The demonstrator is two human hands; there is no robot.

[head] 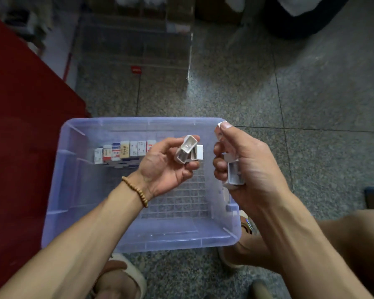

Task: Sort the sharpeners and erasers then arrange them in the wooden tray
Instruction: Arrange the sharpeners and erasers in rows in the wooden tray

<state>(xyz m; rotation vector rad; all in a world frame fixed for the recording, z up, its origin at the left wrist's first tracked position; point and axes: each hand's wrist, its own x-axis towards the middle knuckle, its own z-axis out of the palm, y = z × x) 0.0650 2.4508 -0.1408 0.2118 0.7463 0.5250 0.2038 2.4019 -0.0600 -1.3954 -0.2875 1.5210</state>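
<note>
**Both hands loaded, erasers already lined up**

And there it was: the left hand (171,160) sat palm-up over the middle of the clear plastic bin (73,190), fingers curled round a small cluster of white sharpeners (187,151), one showing its hollow open end to the camera. Over at three o'clock from it, the right hand (244,160) was clamped on more white pieces (235,175), fingers wrapped, thumb up top pinching another white bit at the tip; whether those were sharpeners or caps could not be told. The two hands were near each other but not touching.

Down in the bin, at ten o'clock from the left hand, a row of erasers (123,151) in paper sleeves stood side by side along the far wall. No wooden tray could be made out; the bin was the only container in sight on the speckled floor (311,93).

By the look of it, this was the sorting step, sharpeners gathered in hand while the erasers were already grouped. The next move likely called for setting the sharpeners down in their own row, well clear of the erasers, releasing one at a time so none tumbled.
</note>
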